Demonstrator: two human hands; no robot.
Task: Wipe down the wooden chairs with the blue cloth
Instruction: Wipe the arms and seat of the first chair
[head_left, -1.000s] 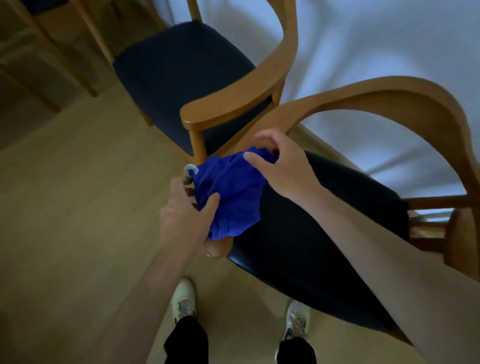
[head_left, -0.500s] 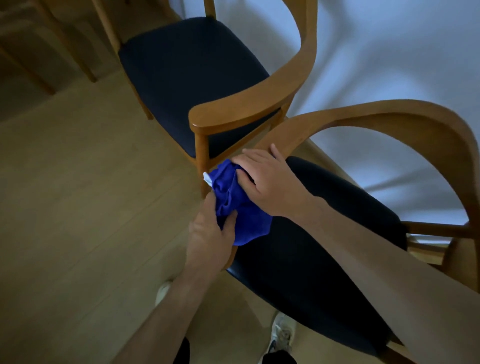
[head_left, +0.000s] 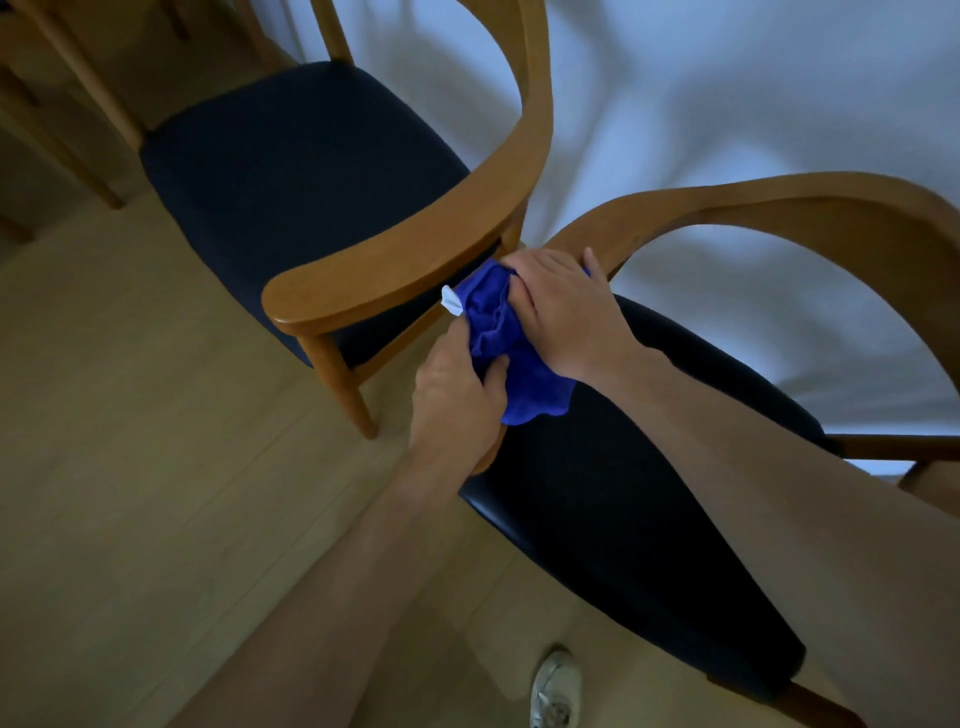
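The blue cloth (head_left: 511, 345) is lying bunched over the front end of the near chair's (head_left: 810, 205) armrest, just beside the far chair's (head_left: 395, 260) arm. The right hand (head_left: 563, 312) is pressing down on top of the cloth with fingers laid flat across it, while the left hand (head_left: 452, 397) is gripping the lower part of the cloth, thumb and fingers pinching the fabric against the armrest tip. A white tag (head_left: 450, 300) is sticking out of the cloth toward the far chair.

The step in hand appears to be rubbing the armrest end of the near chair. Judging by the hands, the next move is calling for sliding the cloth up along the curved arm toward the backrest, keeping pressure on the wood and not letting the fabric slip off onto the dark seat (head_left: 623, 493) below. The far chair is probably waiting its turn, though nothing shows whether it has been wiped.
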